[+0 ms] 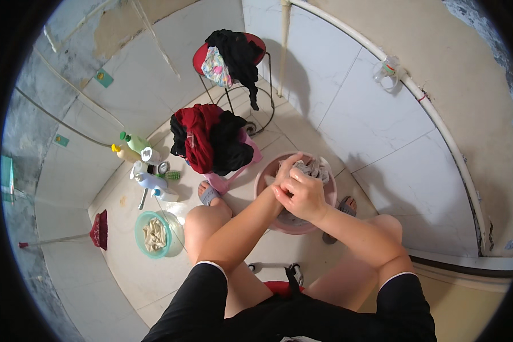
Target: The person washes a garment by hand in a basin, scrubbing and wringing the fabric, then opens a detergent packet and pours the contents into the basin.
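Note:
Both my hands meet above a pink basin (266,219) on the floor between my feet. My left hand (287,169) reaches toward the basin's far side, its fingers partly hidden behind the other hand. Crossing over it, my right hand (306,196) has its fingers curled in against the left hand and wrist. Whether a piece of cloth is caught between them does not show. Pale grey, wet-looking cloth (315,169) lies in the basin just beyond my hands.
Dark red and black clothes (202,137) are heaped on a pink stool (251,148). More clothes (233,57) hang over a red round stool (257,41). Several bottles (134,142) and a green brush (172,175) stand left, near a teal basin (138,239) holding cream cloth and a red broom (99,229).

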`<state>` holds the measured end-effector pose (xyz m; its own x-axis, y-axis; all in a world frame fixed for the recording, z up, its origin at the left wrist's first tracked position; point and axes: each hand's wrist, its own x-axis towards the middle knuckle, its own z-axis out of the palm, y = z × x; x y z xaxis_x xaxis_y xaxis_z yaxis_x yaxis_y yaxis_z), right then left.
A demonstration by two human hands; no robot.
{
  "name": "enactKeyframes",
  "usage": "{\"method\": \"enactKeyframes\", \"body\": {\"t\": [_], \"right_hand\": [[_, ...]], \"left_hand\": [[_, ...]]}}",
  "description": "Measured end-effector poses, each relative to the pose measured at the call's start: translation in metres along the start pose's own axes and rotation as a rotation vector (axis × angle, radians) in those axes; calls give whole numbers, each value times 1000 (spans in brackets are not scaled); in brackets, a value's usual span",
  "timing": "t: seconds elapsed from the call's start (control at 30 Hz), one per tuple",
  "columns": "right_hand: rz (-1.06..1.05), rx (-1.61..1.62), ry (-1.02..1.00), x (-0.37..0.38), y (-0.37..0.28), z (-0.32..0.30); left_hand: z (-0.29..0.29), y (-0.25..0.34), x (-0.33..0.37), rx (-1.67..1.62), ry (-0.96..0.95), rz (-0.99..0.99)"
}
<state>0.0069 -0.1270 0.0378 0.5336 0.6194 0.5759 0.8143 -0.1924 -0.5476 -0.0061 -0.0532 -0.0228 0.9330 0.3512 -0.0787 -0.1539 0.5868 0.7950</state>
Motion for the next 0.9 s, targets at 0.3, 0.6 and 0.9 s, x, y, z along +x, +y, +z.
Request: {"method": "enactKeyframes", "body": {"t": [0.3, 0.6, 0.9], "right_hand": [[831, 278, 65, 3, 151, 12], [1120, 1229, 2, 10, 120, -14], [130, -62, -154, 11, 4, 9]], "left_hand": [[32, 31, 32, -406, 226, -795], [-6, 64, 46, -808, 253, -533], [-47, -9, 55, -417, -82, -678]]}}
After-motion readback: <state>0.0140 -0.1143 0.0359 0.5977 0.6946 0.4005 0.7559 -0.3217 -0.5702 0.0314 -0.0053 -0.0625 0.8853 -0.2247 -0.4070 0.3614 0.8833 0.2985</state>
